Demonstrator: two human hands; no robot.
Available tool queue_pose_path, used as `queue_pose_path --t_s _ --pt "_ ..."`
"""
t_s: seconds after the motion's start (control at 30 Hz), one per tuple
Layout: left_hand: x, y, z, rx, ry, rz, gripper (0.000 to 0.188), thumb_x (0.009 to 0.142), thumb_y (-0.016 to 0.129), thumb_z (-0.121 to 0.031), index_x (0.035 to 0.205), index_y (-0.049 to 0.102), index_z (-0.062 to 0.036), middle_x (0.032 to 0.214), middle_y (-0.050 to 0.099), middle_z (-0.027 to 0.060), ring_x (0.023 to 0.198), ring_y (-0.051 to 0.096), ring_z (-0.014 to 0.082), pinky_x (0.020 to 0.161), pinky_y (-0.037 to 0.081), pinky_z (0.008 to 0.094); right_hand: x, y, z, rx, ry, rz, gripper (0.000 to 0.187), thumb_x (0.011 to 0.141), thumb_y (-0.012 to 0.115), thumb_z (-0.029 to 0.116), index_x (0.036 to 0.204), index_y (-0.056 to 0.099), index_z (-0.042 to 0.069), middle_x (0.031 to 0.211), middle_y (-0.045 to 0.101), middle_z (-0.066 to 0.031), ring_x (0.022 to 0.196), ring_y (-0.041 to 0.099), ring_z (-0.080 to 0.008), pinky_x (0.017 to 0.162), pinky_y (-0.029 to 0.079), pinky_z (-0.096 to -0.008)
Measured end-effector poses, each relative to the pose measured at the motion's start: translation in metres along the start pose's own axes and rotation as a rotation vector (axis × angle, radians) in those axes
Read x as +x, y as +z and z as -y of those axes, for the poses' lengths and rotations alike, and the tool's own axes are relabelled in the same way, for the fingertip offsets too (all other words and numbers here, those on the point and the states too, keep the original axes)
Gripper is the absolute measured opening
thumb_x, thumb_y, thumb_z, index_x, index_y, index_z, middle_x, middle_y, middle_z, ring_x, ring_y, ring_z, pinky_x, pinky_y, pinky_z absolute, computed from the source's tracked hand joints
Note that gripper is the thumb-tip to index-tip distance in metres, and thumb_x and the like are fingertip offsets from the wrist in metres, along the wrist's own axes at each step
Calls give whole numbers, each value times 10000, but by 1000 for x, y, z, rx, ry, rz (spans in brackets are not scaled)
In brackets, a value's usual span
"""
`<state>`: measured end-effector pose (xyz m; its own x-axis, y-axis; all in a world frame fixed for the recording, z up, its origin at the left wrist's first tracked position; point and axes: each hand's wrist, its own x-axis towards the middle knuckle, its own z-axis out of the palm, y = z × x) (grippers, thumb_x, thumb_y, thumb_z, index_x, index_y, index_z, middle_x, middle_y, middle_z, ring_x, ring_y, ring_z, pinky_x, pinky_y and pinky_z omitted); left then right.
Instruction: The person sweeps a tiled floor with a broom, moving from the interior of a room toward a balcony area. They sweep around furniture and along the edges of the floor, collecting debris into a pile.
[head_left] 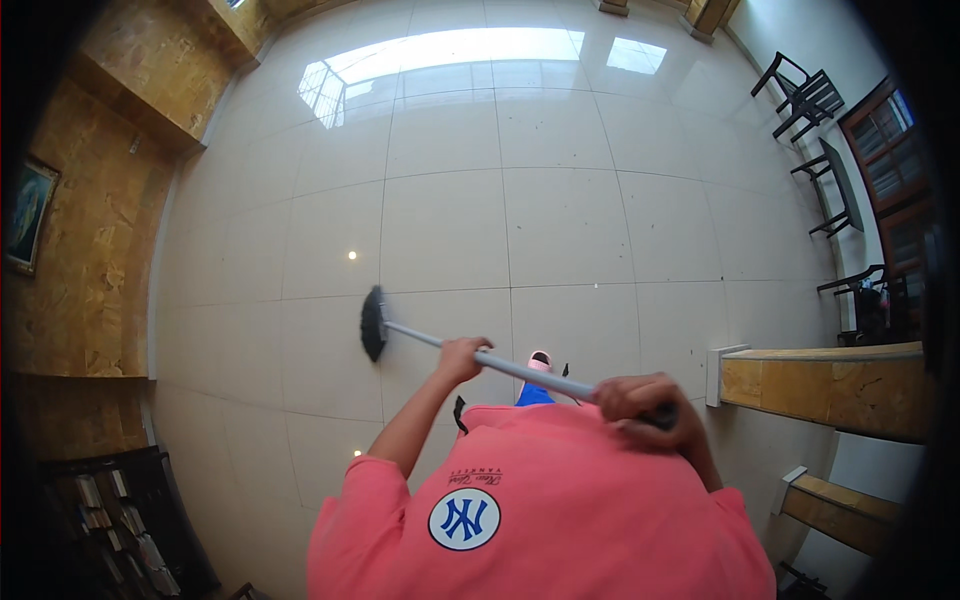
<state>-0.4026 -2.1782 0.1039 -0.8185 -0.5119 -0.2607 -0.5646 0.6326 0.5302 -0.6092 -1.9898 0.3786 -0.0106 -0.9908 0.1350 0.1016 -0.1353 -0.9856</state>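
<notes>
A broom with a grey handle [540, 377] slants across in front of my body. Its dark bristle head [373, 324] rests at the floor to the left, out beyond my hands. My left hand [464, 359] is wrapped round the handle on the side nearer the bristles. Higher up, my right hand [640, 402] grips the handle close to its black end [662, 414]. Under the handle, a foot in a pink shoe [540, 360] shows below a blue trouser leg. Small dark specks lie scattered over the floor tiles [560, 240], mostly ahead and to the right.
Dark wooden chairs [808, 98] and a bench [838, 185] line the right wall. Wood-clad pillars [820, 388] jut in at the lower right. A wood-panelled wall [100, 230] bounds the left, and a black rack [120, 520] with papers stands at the lower left.
</notes>
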Motion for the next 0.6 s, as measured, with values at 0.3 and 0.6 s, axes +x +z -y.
queue_pose_path --t_s 0.3,0.6 --pt "163 13 -224 -369 451 -56 216 699 596 -115 909 594 -168 743 623 17 762 597 216 781 386 366 5 -78 118 -420 -295 245 242 608 609 30 471 410 43 457 434 -46 377 470 -209 438 429 -318" --pt "143 -106 -220 -240 452 93 198 811 572 -280 981 583 -180 604 567 36 623 567 232 807 381 355 2 -139 162 -97 -646 218 301 729 634 55 471 479 79 460 470 -8 383 484 -131 402 425 -231"
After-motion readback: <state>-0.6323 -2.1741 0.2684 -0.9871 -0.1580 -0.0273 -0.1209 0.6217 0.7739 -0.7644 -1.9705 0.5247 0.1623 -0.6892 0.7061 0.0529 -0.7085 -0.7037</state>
